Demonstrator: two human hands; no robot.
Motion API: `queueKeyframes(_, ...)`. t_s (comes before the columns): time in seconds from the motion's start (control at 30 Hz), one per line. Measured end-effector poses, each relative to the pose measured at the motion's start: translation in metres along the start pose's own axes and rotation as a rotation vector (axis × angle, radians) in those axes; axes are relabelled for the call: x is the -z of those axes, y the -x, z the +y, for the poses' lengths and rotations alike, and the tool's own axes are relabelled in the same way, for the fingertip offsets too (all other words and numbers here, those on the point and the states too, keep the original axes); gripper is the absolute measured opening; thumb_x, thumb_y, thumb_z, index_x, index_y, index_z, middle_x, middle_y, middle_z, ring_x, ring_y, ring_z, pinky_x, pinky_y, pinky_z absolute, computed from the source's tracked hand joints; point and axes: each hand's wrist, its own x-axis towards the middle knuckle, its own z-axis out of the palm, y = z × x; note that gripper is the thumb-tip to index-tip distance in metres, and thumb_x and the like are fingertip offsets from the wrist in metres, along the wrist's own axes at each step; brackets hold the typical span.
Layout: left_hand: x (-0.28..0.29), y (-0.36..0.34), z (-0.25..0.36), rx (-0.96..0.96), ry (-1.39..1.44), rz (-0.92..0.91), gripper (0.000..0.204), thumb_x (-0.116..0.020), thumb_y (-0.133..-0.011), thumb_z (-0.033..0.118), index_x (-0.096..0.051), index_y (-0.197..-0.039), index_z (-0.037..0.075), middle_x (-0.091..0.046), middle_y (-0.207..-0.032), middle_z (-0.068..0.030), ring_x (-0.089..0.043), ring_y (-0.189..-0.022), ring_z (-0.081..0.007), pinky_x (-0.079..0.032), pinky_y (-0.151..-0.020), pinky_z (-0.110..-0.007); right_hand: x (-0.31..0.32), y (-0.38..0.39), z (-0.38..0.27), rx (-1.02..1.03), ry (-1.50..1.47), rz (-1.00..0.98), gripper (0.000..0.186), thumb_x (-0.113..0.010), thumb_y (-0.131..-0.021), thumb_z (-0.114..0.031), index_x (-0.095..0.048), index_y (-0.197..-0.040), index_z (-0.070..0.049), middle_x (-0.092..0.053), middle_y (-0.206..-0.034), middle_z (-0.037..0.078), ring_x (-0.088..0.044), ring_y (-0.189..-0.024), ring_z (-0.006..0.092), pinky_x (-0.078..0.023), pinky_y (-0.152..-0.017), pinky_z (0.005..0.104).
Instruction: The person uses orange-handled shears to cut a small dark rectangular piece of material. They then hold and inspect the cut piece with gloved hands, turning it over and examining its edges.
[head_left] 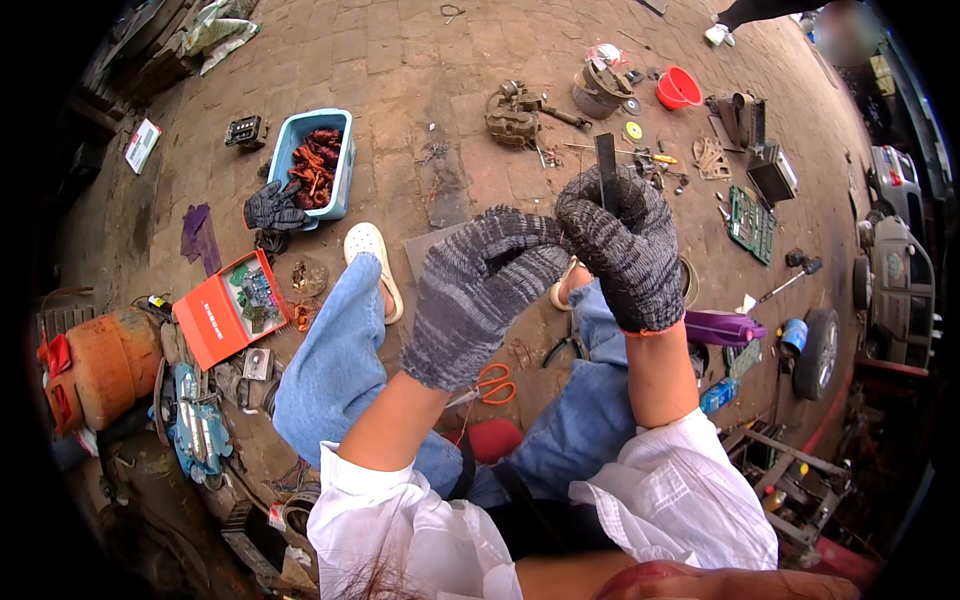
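Note:
Both my hands wear grey and black knitted gloves and meet in front of me above my knees. My right hand is closed round a dark, flat, narrow strip that sticks up past the fingers; its lower part is hidden in the glove. Against the right hand's fingers, my left hand is closed in a pinch. Whatever it pinches is too small or too covered to make out. Below the left wrist lie orange-handled scissors, and pliers rest on the brick floor between my legs.
A blue tub of reddish copper-coloured scrap stands ahead left, near an open red box of circuit boards. An orange gas cylinder lies far left. Ahead right are a red bowl, a green socket set and a wheel.

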Motion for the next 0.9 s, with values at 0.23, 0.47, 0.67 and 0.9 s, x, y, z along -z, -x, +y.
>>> queueKeyframes(0.23, -0.002, 0.005, 0.004, -0.033, -0.035, 0.046, 0.016, -0.060, -0.074, 0.004, -0.063, -0.090, 0.001, -0.063, -0.087, -0.0075, -0.059, -0.079, -0.0149, -0.046, -0.072, -0.026, 0.004, -0.001, 0.008, 0.074, 0.213, 0.063, 0.019, -0.064, -0.071, -0.009, -0.058, -0.087, 0.001, -0.059, -0.075, 0.006, -0.055, -0.069, 0.0125, -0.045, -0.063, 0.0248)
queueKeyframes(0.47, -0.006, 0.008, 0.008, -0.234, -0.320, 0.126, 0.016, -0.061, -0.075, 0.007, -0.063, -0.089, 0.000, -0.064, -0.084, -0.0081, -0.059, -0.075, -0.0142, -0.047, -0.069, -0.026, -0.005, 0.003, 0.004, 0.171, 0.220, 0.127, 0.021, -0.063, -0.071, -0.002, -0.058, -0.091, 0.001, -0.059, -0.079, 0.005, -0.056, -0.072, 0.0129, -0.045, -0.066, 0.0254)
queueKeyframes(0.67, -0.010, 0.011, 0.008, -0.135, -0.243, 0.231, 0.017, -0.062, -0.074, 0.003, -0.062, -0.091, -0.001, -0.063, -0.087, -0.0080, -0.060, -0.078, -0.0139, -0.047, -0.072, -0.026, -0.010, 0.007, 0.005, 0.175, 0.236, 0.160, 0.024, -0.062, -0.071, 0.002, -0.057, -0.094, 0.001, -0.059, -0.080, 0.005, -0.055, -0.073, 0.0127, -0.045, -0.068, 0.0254)
queueKeyframes(0.9, -0.013, 0.012, 0.004, -0.129, -0.173, 0.293, 0.018, -0.061, -0.075, 0.002, -0.061, -0.092, -0.002, -0.063, -0.088, -0.0086, -0.059, -0.079, -0.0137, -0.047, -0.072, -0.025, -0.013, 0.005, 0.005, 0.195, 0.210, 0.185, 0.020, -0.068, -0.069, -0.012, -0.058, -0.083, -0.002, -0.062, -0.073, 0.006, -0.057, -0.066, 0.0132, -0.045, -0.062, 0.0267)
